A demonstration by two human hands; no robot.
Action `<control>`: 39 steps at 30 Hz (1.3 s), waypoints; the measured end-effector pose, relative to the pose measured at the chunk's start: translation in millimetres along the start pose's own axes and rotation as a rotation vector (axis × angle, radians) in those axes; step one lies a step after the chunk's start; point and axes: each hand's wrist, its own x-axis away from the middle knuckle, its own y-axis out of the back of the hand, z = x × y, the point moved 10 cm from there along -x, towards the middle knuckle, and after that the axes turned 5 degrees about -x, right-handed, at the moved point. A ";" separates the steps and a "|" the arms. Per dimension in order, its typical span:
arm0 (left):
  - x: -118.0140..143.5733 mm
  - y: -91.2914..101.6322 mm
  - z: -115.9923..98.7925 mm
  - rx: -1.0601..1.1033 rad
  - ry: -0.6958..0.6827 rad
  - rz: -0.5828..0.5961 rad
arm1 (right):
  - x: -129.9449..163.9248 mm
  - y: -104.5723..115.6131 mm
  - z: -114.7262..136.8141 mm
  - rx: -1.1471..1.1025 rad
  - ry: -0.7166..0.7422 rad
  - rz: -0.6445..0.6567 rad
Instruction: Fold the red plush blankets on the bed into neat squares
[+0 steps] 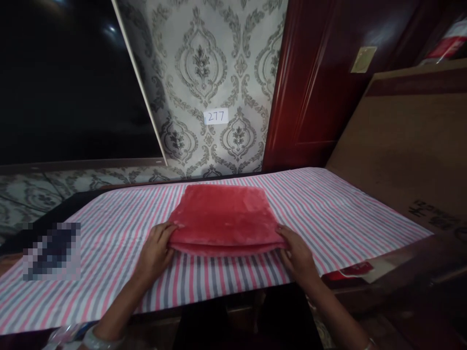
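**Folded red cloth held at both near corners: layers could slip**

The red fleece cloth (222, 218) lies folded in several layers on the striped cover (346, 209) of the counter, directly between the 2 hands. The left hand (156, 253) has its fingers (168, 229) curled onto the cloth's near left corner, thumb apparently on top, pinching the stacked edges. The right hand (298, 253) does the same at the near right corner, its fingers (282, 232) closed on the fold; how many layers each grip catches cannot be told.

Risks, as I judge them: the plush layers look slippery, so a pinch that misses the lowest layer would let it sag or slide out beyond the fingertips and undo the fold. Uneven pull between the 2 grips could skew the stack. The striped cover under the knuckles is loose fabric and could bunch or drag toward the near counter edge, just behind the wrists.
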 end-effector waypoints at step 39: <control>-36.5 145.9 4.2 0.331 0.244 -0.274 | -86.9 120.2 21.4 -0.231 -0.265 -0.155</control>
